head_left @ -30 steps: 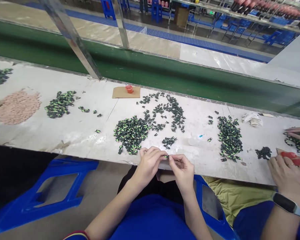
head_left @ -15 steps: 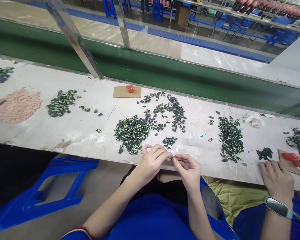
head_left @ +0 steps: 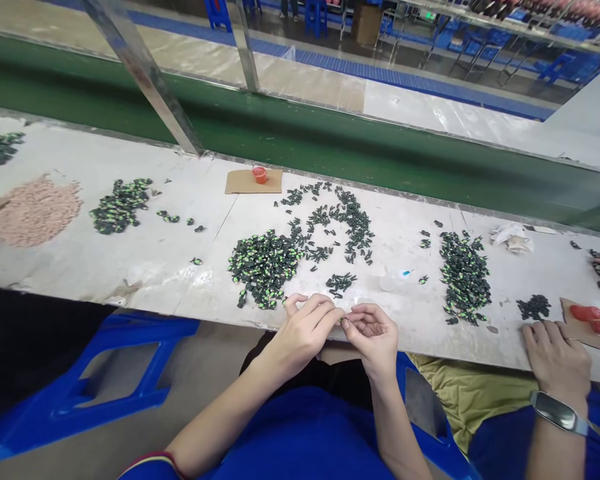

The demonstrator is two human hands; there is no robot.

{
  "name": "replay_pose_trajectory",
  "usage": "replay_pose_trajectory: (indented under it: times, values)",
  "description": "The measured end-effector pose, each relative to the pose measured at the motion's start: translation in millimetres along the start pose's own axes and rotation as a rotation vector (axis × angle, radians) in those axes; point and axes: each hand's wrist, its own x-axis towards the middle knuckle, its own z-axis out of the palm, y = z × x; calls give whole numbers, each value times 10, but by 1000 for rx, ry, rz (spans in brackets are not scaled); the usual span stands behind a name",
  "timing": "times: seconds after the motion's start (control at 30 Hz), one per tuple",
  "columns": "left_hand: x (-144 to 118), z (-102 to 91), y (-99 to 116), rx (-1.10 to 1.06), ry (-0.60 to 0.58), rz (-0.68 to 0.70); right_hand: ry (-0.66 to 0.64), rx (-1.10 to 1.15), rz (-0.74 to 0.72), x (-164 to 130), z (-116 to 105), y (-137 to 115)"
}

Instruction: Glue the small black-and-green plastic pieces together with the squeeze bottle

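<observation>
My left hand [head_left: 310, 327] and my right hand [head_left: 373, 337] meet at the table's front edge, fingertips closed together on a small black-and-green part [head_left: 341, 321]. Most of that part is hidden by the fingers. Just beyond my left hand lies a large pile of black-and-green parts [head_left: 265, 267]. A small cluster of thin black pieces [head_left: 341, 284] rests past my fingertips, with a wider scatter of such black pieces [head_left: 355, 223] farther back.
A red cup [head_left: 259, 175] stands on cardboard [head_left: 235, 182]. Leftward are pinkish pieces [head_left: 37, 210] and another black-and-green pile [head_left: 120, 207]. To the right sit a further pile [head_left: 465, 277], crumpled white material [head_left: 513, 238] and a co-worker's hand [head_left: 557, 353] with a wristwatch. A metal post [head_left: 150, 87] rises behind.
My hands stay together on the small part, with only slight finger movement. At far right, the co-worker's other hand has shifted. The view has moved slightly.
</observation>
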Motion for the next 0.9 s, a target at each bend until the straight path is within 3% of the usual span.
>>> replay_pose_trajectory:
  times: [0.27,0.5,0.9]
  values:
    - [-62,27,-27,-30,3,-27,-95,54,20,93,-3,21]
    - [-61,41,-71,-11,-55,-83,-53,-10,-4,69,-13,161]
    - [-60,47,-103,-13,-101,-125,-39,-104,-65,25,27,3]
